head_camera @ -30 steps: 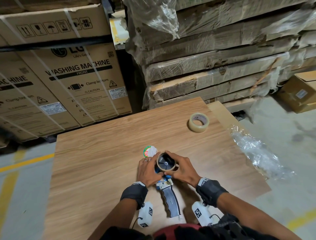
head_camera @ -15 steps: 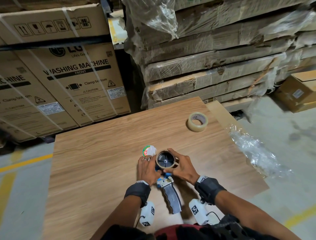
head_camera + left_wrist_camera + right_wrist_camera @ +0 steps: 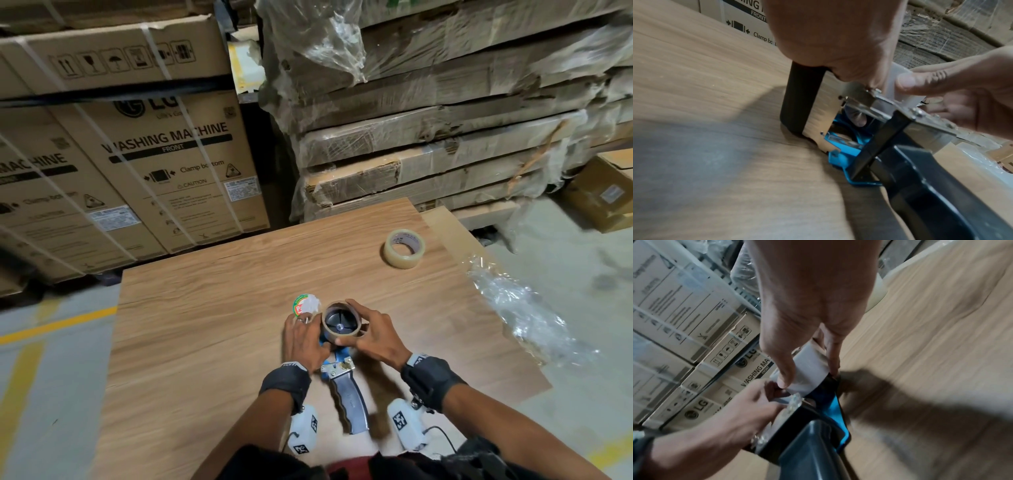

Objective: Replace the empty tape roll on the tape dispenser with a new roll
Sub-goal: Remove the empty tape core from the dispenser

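Lying flat on the wooden tabletop, near its front edge, the tape dispenser has its long axis running toward the person: grey handle nearest the body, hub end pointing away toward the stacked cartons.

The empty tape roll sits on the hub, open face up, its axis roughly vertical. It reads as a bare cardboard core: likely very light, stiff enough at the rim but crushable if squeezed hard.

- Right hand: thumb and fingers curled around the core's outer wall, gripping it from the right side.
- Left hand: pressed against the dispenser's left flank by the blue frame; fingers curl onto it, holding the body down.

Judgement: best hold for the core is an even pinch across the rim, pulling straight up along the hub axis while the other hand anchors the frame. The metal plate near the handle looks hard-edged; keep fingers clear.

The new roll, clear tape, lies flat well apart at the far right. It is probably heavier and slicker-sided.
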